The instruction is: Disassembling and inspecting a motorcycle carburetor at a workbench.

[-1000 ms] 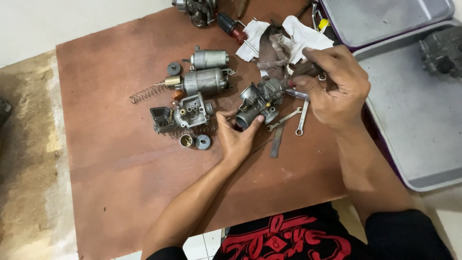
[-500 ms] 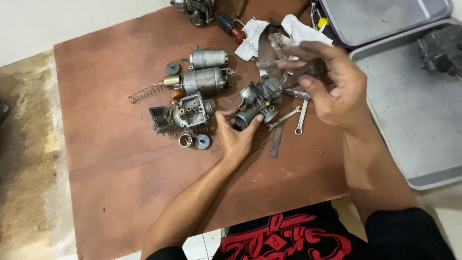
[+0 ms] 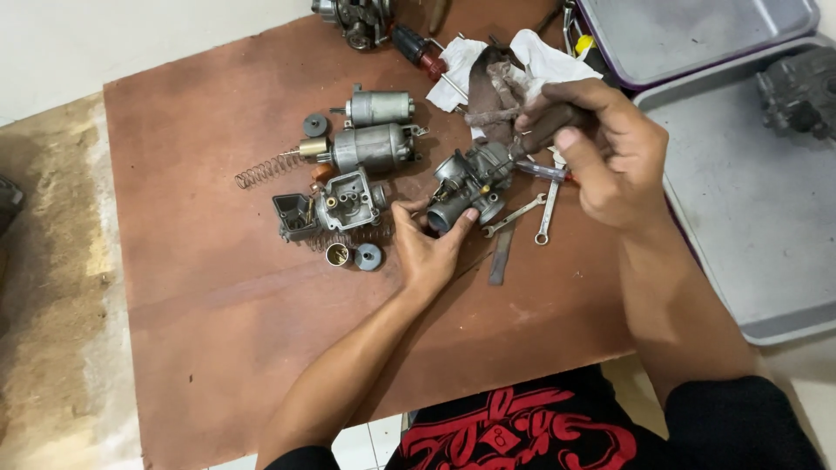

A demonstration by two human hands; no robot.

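Brown wooden board surface (image 3: 218,287), scattered with metal parts. Near centre: grey cast-metal carburettor body (image 3: 470,183), lying on its side, open bore toward the viewer.

Left hand (image 3: 427,248) palm down just below the carburettor body, thumb and forefinger braced against its lower end; remaining fingers loosely spread on the surface.

Right hand (image 3: 610,152) closed around a dark screwdriver handle (image 3: 549,129); shaft mostly hidden by fingers, tip lost against the carburettor body, contact point not clear. A red-and-clear thin tool (image 3: 544,171) pokes out under the same hand; hard to tell whether held or lying loose.

Left of the carburettor body: open grey float-bowl casting (image 3: 348,200), 2 grey metal cylinders (image 3: 374,130), coiled wire spring (image 3: 261,170), small brass jet and dark round cap (image 3: 353,255).

Below the right hand: 2 small silver spanners (image 3: 531,213), 1 flat dark metal strip (image 3: 501,257).

Stained white rag (image 3: 514,61) behind, partly covered. Grey metal tray (image 3: 758,218) at right, cut off by the frame edge; dark engine part (image 3: 797,87) in its corner, blurred. More dark parts at the top edge, cropped.
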